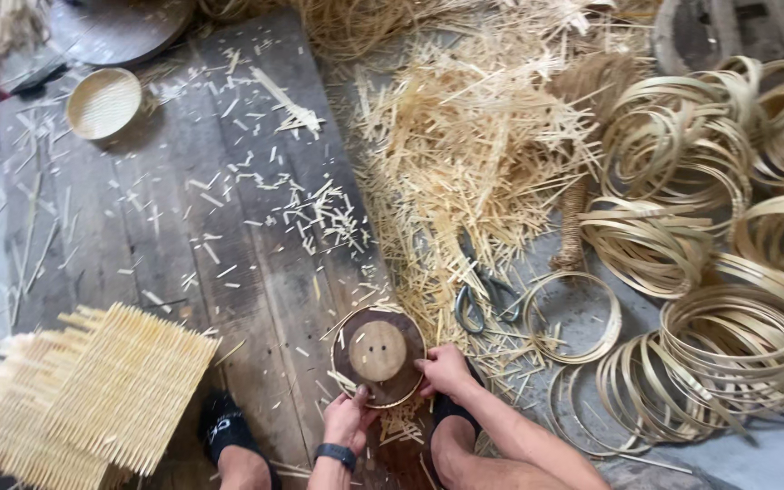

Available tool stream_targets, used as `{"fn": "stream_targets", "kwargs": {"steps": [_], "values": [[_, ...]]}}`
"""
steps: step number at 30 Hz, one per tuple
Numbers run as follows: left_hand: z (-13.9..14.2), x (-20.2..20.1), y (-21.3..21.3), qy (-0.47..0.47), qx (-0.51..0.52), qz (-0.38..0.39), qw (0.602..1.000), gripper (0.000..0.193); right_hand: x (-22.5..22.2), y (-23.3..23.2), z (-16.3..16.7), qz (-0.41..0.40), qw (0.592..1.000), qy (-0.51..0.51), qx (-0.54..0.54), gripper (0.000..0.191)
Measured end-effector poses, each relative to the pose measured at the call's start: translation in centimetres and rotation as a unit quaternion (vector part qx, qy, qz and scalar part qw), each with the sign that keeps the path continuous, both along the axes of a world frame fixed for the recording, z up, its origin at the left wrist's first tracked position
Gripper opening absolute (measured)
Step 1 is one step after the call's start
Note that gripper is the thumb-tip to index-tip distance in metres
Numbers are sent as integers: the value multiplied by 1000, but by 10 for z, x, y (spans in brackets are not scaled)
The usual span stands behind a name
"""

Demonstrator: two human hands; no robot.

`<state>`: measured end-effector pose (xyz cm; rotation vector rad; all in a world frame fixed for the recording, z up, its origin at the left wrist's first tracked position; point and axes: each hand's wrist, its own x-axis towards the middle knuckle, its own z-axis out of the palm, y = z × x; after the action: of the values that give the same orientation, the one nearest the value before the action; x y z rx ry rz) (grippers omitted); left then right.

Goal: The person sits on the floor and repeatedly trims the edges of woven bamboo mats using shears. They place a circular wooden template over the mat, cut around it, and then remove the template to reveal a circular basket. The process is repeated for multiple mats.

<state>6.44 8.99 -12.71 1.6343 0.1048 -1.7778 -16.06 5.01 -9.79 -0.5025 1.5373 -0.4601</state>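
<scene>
Head view, 6 o'clock: left hand (348,419) and right hand (445,370) each grip hoop (342,322) edge, round mould (377,350) inside. Scissors (483,295) at 3 o'clock. Step: seating hoop on mould. Needs even pressing all round.

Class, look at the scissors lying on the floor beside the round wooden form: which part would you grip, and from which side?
Grip the scissors by the loop handles, coming from above on the near side. They lie flat with the loops toward the person and the blades running into the heap of bamboo offcuts.
</scene>
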Motion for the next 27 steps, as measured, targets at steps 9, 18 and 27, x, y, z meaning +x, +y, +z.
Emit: {"fn": "stream_targets", "kwargs": {"steps": [9,18,27], "values": [[9,-16,6,-10,-18,39,999,42,5,8,-3,-12,997,-77,-27,16],[22,-14,-8,-66,-2,19,998,46,12,-1,6,-3,999,-34,-42,30],[118,14,-45,-280,-419,-298,811,46,24,-31,86,37,992,-99,-65,102]]}}
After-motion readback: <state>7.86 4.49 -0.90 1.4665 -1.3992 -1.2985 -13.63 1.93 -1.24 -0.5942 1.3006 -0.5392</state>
